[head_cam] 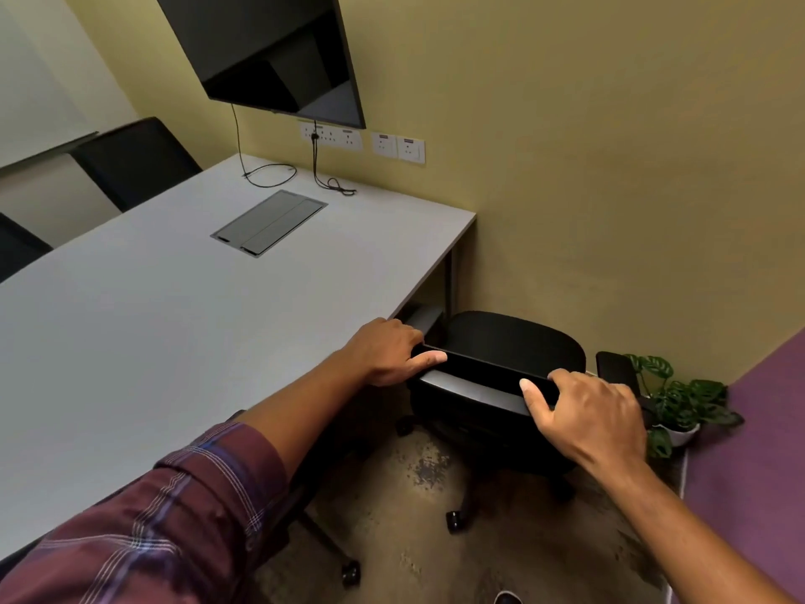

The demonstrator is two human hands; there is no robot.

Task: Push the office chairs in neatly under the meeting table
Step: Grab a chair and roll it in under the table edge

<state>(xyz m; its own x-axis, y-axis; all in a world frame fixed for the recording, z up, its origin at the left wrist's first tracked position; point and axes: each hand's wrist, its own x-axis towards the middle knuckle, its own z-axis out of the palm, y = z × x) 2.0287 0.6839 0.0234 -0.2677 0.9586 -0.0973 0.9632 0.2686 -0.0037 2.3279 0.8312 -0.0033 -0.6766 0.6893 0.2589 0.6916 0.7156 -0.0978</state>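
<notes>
Grey meeting table (174, 307) by yellow wall (566, 167); both hands' grip clenched on chair back (479, 385)

A small office meeting room: a long grey surface (174, 307) with a built-in cable hatch (269, 222) runs up to a yellow wall beneath a mounted dark screen (265, 50) and a row of power sockets (361, 141). Black wheeled office chairs (501, 385) flank the surface, a potted plant (679, 398) in the corner.
</notes>
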